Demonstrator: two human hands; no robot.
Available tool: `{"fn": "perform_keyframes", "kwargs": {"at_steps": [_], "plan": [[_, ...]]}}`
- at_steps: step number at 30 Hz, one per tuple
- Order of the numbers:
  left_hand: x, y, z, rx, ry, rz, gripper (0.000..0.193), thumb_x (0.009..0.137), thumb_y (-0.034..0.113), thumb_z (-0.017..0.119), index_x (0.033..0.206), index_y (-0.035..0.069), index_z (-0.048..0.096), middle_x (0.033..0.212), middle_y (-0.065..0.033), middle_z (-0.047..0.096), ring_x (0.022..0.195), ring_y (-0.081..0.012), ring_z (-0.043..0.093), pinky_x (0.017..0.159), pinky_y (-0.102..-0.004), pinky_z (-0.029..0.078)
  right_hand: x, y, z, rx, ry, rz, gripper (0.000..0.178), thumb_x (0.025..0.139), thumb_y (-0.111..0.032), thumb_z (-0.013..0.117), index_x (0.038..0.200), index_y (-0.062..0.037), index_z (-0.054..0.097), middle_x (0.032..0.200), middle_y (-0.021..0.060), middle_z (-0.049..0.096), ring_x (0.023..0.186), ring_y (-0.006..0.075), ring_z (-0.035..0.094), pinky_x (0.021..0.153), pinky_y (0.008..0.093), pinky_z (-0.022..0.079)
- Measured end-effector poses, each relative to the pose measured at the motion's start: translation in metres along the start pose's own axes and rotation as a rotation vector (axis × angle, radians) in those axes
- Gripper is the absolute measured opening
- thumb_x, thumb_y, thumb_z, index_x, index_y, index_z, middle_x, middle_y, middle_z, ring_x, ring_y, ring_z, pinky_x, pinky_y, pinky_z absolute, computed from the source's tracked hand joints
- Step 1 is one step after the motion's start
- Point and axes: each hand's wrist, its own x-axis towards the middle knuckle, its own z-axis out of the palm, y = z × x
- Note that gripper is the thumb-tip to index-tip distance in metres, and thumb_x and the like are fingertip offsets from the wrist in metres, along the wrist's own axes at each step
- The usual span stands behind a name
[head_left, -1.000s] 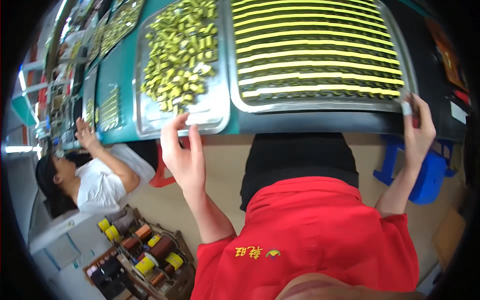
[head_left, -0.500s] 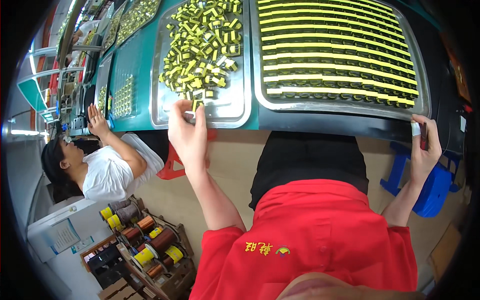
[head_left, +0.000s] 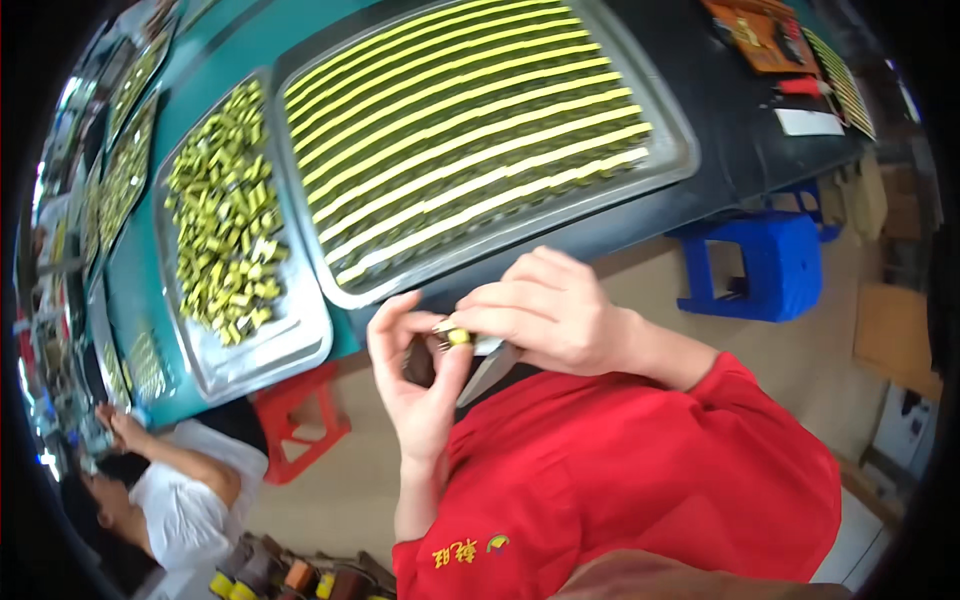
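Note:
In front of my red shirt, both my hands meet over the table's near edge. My left hand (head_left: 415, 385) pinches a small yellow-and-black coil part (head_left: 459, 337) between thumb and fingers. My right hand (head_left: 560, 315) is closed, its fingertips against that same part. A grey, flat, blade-like tool (head_left: 488, 374) sticks out below my right hand; its grip is hidden by the fingers. Beyond them lies a large metal tray (head_left: 665, 165) with even rows of yellow-topped parts. To its left is a narrower metal tray (head_left: 285, 355) with a loose heap of similar parts.
A person in a white shirt (head_left: 190, 490) sits at the lower left, beside a red stool (head_left: 300, 420). A blue stool (head_left: 765, 265) stands at right. An orange tray (head_left: 760, 35) with tools lies at the far right of the table. More part-filled trays run along the left.
My left hand has left the loose heap with a coil part. My right hand has come in from the far right to meet it. The view has turned toward the right.

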Motion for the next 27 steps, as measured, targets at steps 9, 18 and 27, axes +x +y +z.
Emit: {"fn": "perform_keyframes", "kwargs": {"at_steps": [9,18,27], "plan": [[0.001,-0.015,0.009,-0.102,-0.110,-0.064,0.052,0.090,0.017,0.062,0.134,0.004,0.038,0.105,-0.0053,0.055,0.096,-0.0124,0.053,0.085,-0.0258,0.043,-0.008,0.002,-0.008,0.169,0.042,0.201,0.042,0.063,-0.003,0.077,0.103,-0.0061,0.066,0.097,0.0064,0.068,0.071,0.0192,0.057,0.064,0.0295,0.044],[0.013,0.000,0.017,-0.815,-0.088,-0.217,0.083,0.093,0.068,0.026,0.149,0.008,0.020,0.149,-0.0212,0.030,0.140,-0.0409,0.026,0.113,-0.0478,0.022,-0.014,-0.003,-0.002,0.532,-0.112,0.450,0.036,0.062,0.001,0.072,0.097,-0.0036,0.068,0.094,0.0041,0.067,0.067,0.0123,0.042,0.063,0.0246,0.035],[0.012,-0.003,0.017,-0.582,-0.132,-0.157,0.093,0.087,0.077,0.009,0.149,0.009,0.021,0.148,-0.0176,0.028,0.139,-0.0366,0.029,0.113,-0.0476,0.022,-0.013,-0.001,0.003,0.461,-0.155,0.365,0.037,0.060,0.002,0.072,0.097,-0.0026,0.069,0.094,0.0062,0.068,0.074,0.0174,0.053,0.068,0.0269,0.040]]}}
